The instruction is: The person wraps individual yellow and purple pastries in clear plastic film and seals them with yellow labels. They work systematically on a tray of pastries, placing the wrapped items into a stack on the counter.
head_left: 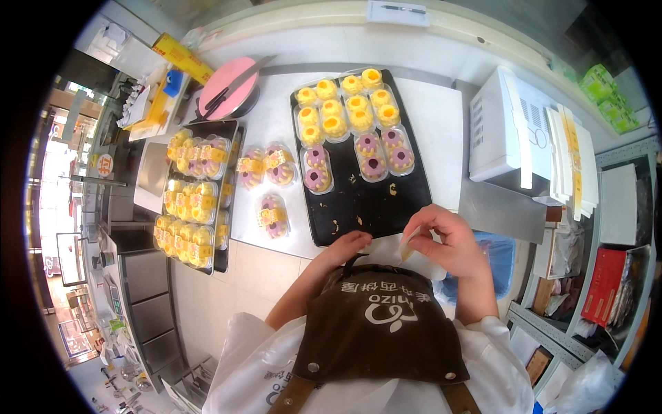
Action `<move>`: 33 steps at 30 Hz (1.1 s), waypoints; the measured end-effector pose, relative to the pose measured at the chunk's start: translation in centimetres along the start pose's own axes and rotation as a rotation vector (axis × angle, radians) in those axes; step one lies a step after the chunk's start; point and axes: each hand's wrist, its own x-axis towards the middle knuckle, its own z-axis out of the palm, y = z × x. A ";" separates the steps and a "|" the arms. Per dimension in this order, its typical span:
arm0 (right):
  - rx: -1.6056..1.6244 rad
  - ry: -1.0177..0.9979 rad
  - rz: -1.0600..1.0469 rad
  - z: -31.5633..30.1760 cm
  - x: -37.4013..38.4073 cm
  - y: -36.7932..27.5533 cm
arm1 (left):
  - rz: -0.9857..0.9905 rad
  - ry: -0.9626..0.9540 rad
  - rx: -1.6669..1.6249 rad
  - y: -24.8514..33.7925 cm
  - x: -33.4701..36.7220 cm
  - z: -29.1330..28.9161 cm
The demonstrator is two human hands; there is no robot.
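My left hand (348,248) is by the near edge of a black baking tray (376,203), fingers drawn together; whatever they grip, if anything, is hidden. To its right, my right hand (445,241) pinches a small pale yellow strip (407,254) like a label in front of my brown apron (386,324). Something white lies between the hands, too unclear to name. Clear plastic packs of yellow cakes (331,117) fill the tray's far part. Nearer stand packs of purple-and-yellow cakes (372,157), and crumbs lie on the near part.
Left of the tray are packs with yellow labels (274,215) on the white table (293,241). Another dark tray holds several labelled packs (196,201). A pink round board (231,83) with a knife stands behind. On the right are a white machine (500,131) and a blue-lined bin (498,265).
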 end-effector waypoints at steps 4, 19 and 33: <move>0.261 0.056 -0.065 -0.3 -0.3 1.5 | -0.079 -0.210 0.049 2.9 -2.1 1.0; 0.557 0.204 -0.220 -2.1 -0.3 2.5 | 0.285 -0.154 0.146 3.8 -1.2 3.2; 0.444 0.345 -0.268 -3.6 -0.4 2.1 | 0.115 -0.085 -0.035 5.4 -1.4 0.4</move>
